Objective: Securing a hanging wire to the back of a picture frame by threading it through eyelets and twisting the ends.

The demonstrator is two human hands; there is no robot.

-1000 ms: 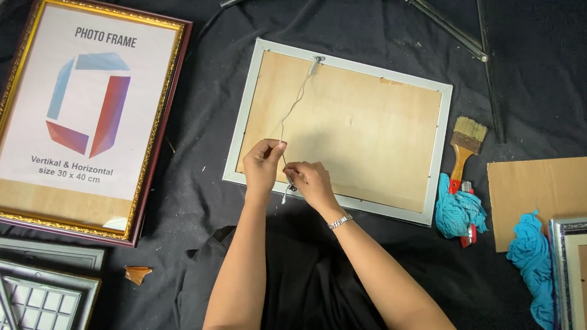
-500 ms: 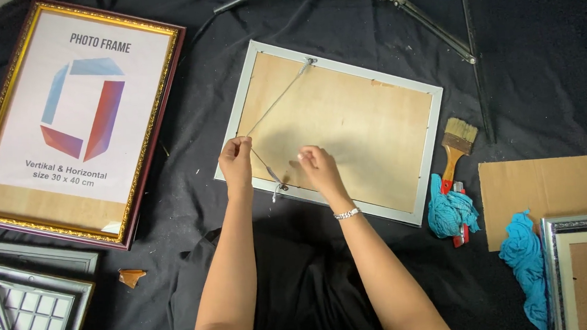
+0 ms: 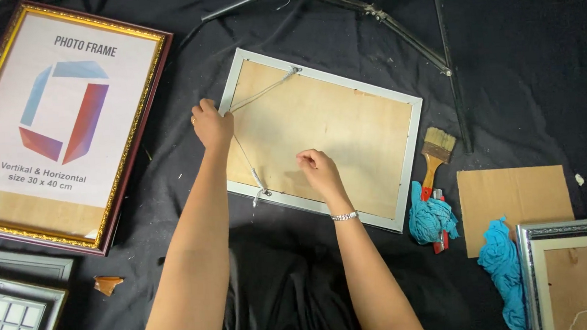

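Note:
A white-rimmed picture frame (image 3: pixel 412 132) lies face down on black cloth, its brown backing board up. A pale hanging cord (image 3: pixel 261 93) runs from a clip at the frame's top edge to a clip near its lower left edge. My left hand (image 3: pixel 211 124) is at the frame's left edge, pinching the cord and pulling it out to the left into a taut V. My right hand (image 3: pixel 318 170) rests on the backing board near the bottom edge, fingers curled and pressing down; it wears a bracelet at the wrist.
A gold and maroon frame (image 3: pixel 131 162) with a printed insert lies to the left. A paintbrush (image 3: pixel 434 152), blue rags (image 3: pixel 431 217), a cardboard sheet (image 3: pixel 516 197) and a silver frame (image 3: pixel 560 232) lie to the right. A black tripod (image 3: pixel 394 23) lies behind, and more frames (image 3: pixel 14 302) at lower left.
My left hand has pulled the cord from the middle of the board out to the frame's left edge. My right hand let go of the cord and now rests on the board.

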